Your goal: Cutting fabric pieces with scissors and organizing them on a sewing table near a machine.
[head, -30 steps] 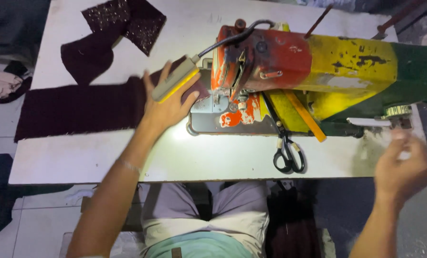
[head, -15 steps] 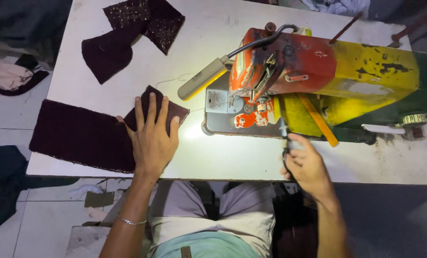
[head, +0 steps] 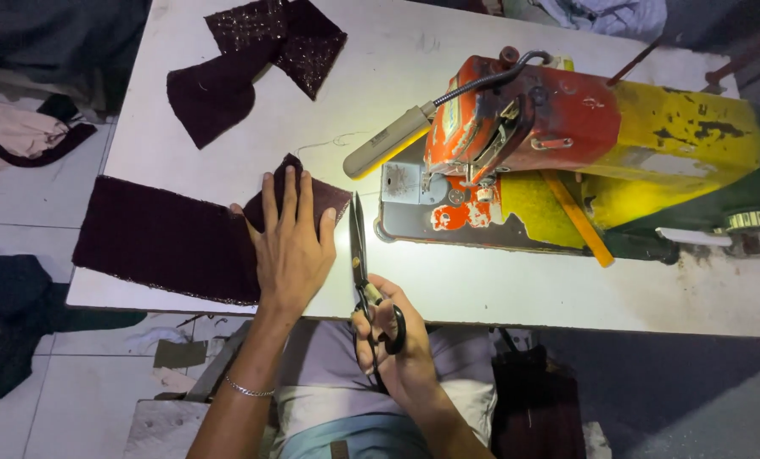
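Beside fabric [head: 167, 242], scissors [head: 358, 246] newly raised.

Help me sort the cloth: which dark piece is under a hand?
The long maroon strip at the table's near edge: the left hand lies flat on its right end. The sequinned pieces at the far edge lie untouched.

A: Body only, quick. Both forearms bare, no sleeves in view.

B: Agreed. Left hand [head: 293, 246] has no rings or glove. Thin silver chain bracelet [head: 250, 390] on the left wrist.

A: Right hand [head: 397, 353] also bare, nothing on that wrist that I can see.

B: Lap below: light grey trousers [head: 312, 374], a pale blue-green shirt hem [head: 354, 438] at the bottom edge, small dark tab at its middle.

A: Done.
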